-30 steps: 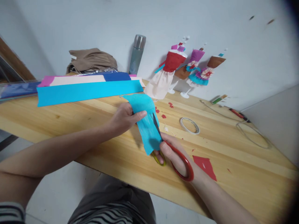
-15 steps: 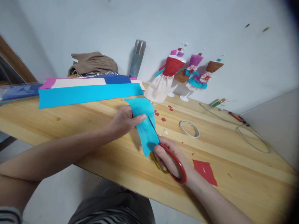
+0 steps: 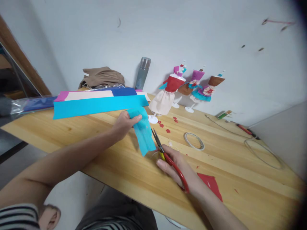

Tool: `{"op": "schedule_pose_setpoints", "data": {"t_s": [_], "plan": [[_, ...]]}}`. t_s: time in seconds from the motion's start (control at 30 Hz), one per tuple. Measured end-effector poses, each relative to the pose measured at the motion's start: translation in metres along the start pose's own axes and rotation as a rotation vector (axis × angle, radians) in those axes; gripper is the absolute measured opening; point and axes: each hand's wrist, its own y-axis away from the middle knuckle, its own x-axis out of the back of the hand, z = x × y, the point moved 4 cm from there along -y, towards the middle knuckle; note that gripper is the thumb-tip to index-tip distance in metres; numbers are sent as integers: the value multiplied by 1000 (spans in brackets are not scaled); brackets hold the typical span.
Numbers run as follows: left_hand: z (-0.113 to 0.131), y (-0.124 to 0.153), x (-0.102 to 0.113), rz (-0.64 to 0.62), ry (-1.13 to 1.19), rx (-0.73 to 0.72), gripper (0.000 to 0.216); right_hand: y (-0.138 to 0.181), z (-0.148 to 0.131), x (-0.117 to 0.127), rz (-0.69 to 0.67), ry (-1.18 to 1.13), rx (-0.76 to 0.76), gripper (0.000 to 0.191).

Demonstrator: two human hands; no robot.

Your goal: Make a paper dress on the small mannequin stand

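Note:
My left hand (image 3: 125, 124) pinches the upper end of a blue crepe paper strip (image 3: 143, 134), thumb on top, and the strip hangs down over the table. In my right hand (image 3: 176, 161) is a pair of scissors (image 3: 165, 156) with red and yellow handles. The blades are slightly parted and point up and left, just right of the strip and apart from it. A thin reddish sliver shows by the scissors' pivot; I cannot tell what it is. Behind my left hand lies a longer blue paper strip (image 3: 96, 107) on top of pink, cream and dark blue sheets.
Small paper dresses on stands (image 3: 168, 95) stand against the wall, near a grey thermos (image 3: 142, 75) and brown cloth (image 3: 103, 78). On the wooden table (image 3: 115, 179) lie a tape roll (image 3: 194, 141), red scraps (image 3: 168, 131), a red paper piece (image 3: 211, 185) and a cable (image 3: 261, 156).
The scissors have come away from the blue strip, to its right, and their blades have parted. My left hand has shifted left with the strip. The view has tilted upward.

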Motion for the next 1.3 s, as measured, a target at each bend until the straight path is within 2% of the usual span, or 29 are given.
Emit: {"op": "schedule_pose_setpoints", "data": {"t_s": [0.1,0.2,0.3,0.4,0.57,0.67,0.8,0.93,1.07,1.2,1.3], "plan": [[0,-6,5,2,69,36,38,-1,5,3,16,255,-51,39],[1,-11,8,-52,166,77,44,-4,13,1,41,543,-111,48],[1,-18,13,-94,223,79,48,-6,19,-3,6,667,-153,52],[-2,-23,19,-123,242,84,51,-7,17,-3,-42,582,-156,41],[-3,-25,24,-107,254,126,52,-6,10,11,-109,264,-95,26],[6,-30,17,-117,253,149,50,-7,6,22,-143,-48,21,36],[31,-40,-6,-158,221,149,48,-18,-8,43,-118,-378,107,55],[64,-46,-36,-231,167,65,47,-32,-27,67,-66,-402,197,56],[89,-47,-57,-260,150,-12,50,-36,-31,80,-31,-354,237,53],[104,-51,-63,-257,124,-60,50,-37,-25,85,-10,-301,218,54],[105,-54,-63,-266,95,-45,50,-38,-20,87,-19,-259,173,54]]}}
